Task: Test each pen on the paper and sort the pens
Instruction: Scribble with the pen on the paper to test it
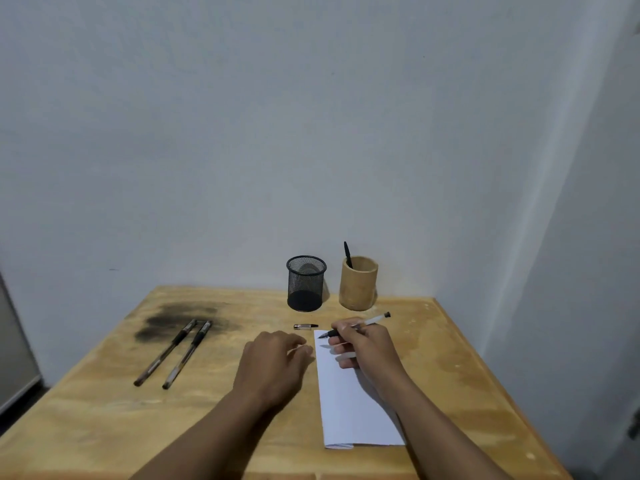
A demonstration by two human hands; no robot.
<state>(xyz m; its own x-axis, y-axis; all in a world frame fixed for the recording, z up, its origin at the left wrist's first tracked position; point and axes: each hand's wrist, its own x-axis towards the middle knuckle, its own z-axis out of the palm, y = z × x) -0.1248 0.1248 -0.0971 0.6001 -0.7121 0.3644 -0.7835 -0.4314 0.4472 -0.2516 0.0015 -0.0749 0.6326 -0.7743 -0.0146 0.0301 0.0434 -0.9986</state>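
Within right hand [366, 345], pen [372, 320] sits partly hidden.

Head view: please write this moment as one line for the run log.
right hand: grips pen, tip at paper | left hand: rests at paper edge | two pens: on table

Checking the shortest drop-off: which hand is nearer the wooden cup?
Right. The right hand, holding a pen over the paper, is just in front of the wooden cup; the left hand is farther, at the paper's left edge.
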